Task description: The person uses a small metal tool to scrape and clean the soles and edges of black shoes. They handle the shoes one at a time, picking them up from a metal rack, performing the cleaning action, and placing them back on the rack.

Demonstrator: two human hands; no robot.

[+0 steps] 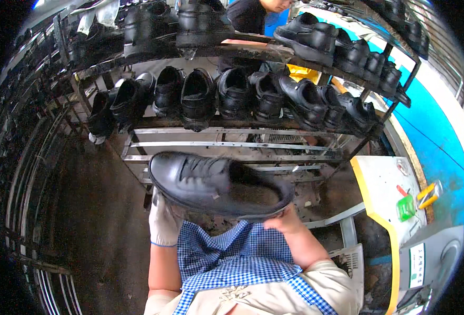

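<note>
A black lace-up shoe is held up in front of my blue checked apron, its toe to the left and its open collar facing up to the right. My left hand, in a white glove, grips it from below near the toe; the shoe hides most of those fingers. The heel end rests in my bare right hand, whose fingers are partly hidden behind the shoe.
Ahead stands a metal rack with several black shoes on its shelves. To the right is a white table with a yellow edge, carrying a green container and a yellow-handled tool. Another person is behind the rack.
</note>
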